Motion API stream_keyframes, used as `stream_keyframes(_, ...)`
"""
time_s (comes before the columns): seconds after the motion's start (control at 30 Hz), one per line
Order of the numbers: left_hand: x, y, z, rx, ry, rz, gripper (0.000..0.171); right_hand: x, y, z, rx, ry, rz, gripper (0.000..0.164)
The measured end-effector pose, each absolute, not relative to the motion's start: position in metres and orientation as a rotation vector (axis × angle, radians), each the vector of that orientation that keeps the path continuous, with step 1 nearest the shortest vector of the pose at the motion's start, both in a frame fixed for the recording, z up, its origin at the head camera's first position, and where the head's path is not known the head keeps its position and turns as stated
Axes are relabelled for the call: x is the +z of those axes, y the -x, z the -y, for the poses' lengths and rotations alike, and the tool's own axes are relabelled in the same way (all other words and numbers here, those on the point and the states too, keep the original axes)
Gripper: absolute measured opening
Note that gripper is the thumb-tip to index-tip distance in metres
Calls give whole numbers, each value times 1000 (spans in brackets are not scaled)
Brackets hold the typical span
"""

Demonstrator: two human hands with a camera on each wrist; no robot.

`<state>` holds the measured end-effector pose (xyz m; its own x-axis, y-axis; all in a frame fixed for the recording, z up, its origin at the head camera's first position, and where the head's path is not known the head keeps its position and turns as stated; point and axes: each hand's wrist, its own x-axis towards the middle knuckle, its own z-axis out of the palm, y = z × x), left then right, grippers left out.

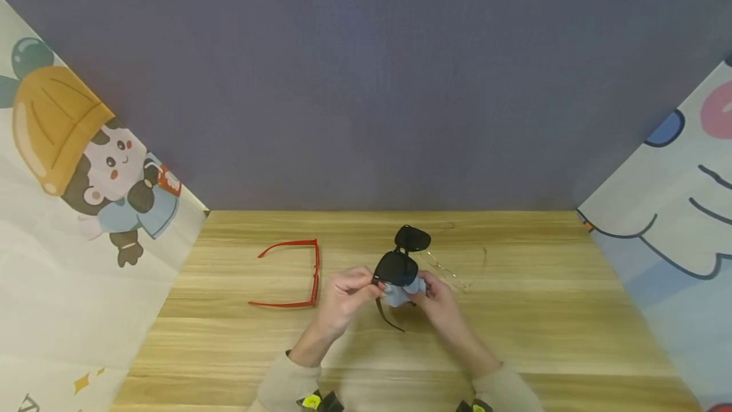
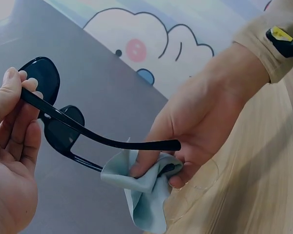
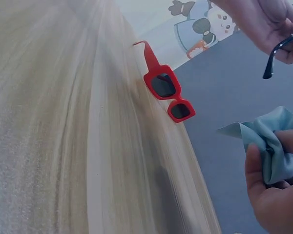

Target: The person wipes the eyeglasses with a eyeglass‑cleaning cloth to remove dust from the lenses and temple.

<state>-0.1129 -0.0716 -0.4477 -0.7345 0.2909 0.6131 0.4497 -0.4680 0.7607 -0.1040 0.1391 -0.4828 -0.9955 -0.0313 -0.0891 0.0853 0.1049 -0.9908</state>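
Black sunglasses [image 1: 396, 268] are held up over the table, lenses toward the back. My left hand [image 1: 343, 301] pinches them at the corner of the frame, by one temple arm. In my right hand [image 1: 443, 307] is a light blue cloth [image 1: 396, 296]. The left wrist view shows this cloth [image 2: 149, 195] folded around the other temple arm, with the right thumb and fingers pinching it there. The end of that arm is mostly hidden in the folds. In the right wrist view the cloth [image 3: 276, 129] bunches between thumb and fingers.
Red sunglasses [image 1: 314, 294] lie unfolded on the wooden table [image 1: 229, 348], left of my hands. Thin gold-framed glasses [image 1: 441, 265] lie behind my right hand. A grey panel [image 1: 366, 94] stands along the table's back edge, with cartoon-printed sheets [image 1: 51, 259] at both sides.
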Motion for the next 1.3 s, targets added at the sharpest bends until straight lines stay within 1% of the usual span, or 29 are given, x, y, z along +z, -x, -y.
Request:
stream_keyframes(0.07,-449,114,72,-2363,1087,1578,36,-485,105,-140,-2071,-56,-2261,32)
stream_keyframes(0.17,-450,115,74,-2317,1066,1626,35,-489,107,-142,-2115,-53,-2291,31)
stream_keyframes(0.27,-451,117,76,-2240,1054,1679,29,-493,110,-146,-2162,-53,-2346,30)
stream_keyframes(0.4,-452,119,76,-2145,1061,1750,13,-494,112,-155,-2283,-85,-2336,31)
stream_keyframes(0.47,-453,120,76,-2090,1064,1800,10,-493,112,-159,-2344,-117,-2308,30)
stream_keyframes(0.63,-456,123,75,-1850,1062,1952,15,-486,111,-172,-2409,-223,-2292,23)
stream_keyframes(0.87,-466,131,73,-1054,1132,2052,18,-477,109,-188,-2438,-284,-2297,18)
stream_keyframes(0.97,-473,132,72,-813,1150,2091,19,-477,107,-193,-2445,-288,-2298,17)
stream_keyframes(1.1,-483,133,71,-637,1168,2161,15,-477,105,-198,-2469,-317,-2266,16)
stream_keyframes(1.3,-494,132,68,-504,1182,2244,14,-479,103,-203,-2486,-355,-2221,17)
